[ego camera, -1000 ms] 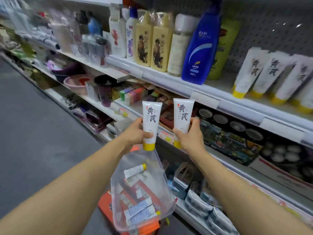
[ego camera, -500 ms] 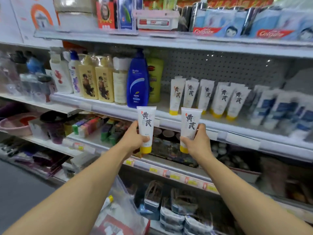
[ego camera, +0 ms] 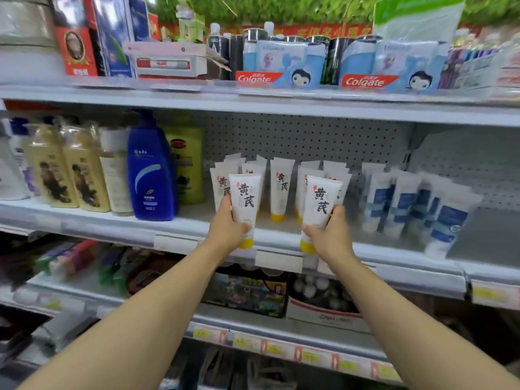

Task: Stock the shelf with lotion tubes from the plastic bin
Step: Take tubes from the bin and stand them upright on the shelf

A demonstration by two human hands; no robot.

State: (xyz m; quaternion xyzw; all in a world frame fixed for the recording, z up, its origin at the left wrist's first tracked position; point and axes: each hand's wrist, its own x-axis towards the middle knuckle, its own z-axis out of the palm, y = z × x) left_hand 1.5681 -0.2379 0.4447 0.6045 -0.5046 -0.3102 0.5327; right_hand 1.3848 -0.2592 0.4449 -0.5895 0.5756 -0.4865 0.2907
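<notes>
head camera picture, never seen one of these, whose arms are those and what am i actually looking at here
The picture comes from a camera worn on a person's head, looking forward and down, so the two bare arms reaching in from the bottom are that person's own. No machine is involved.

The left hand grips one white lotion tube with a yellow cap, cap down. The right hand grips a second matching tube the same way. Both are held at the front edge of the middle shelf.

On that shelf, just behind the hands, stands a group of the same tubes. To the left are bottles, including a big blue one; to the right are white and blue tubes. The shelf above carries Colgate boxes. The plastic bin is not in view.
</notes>
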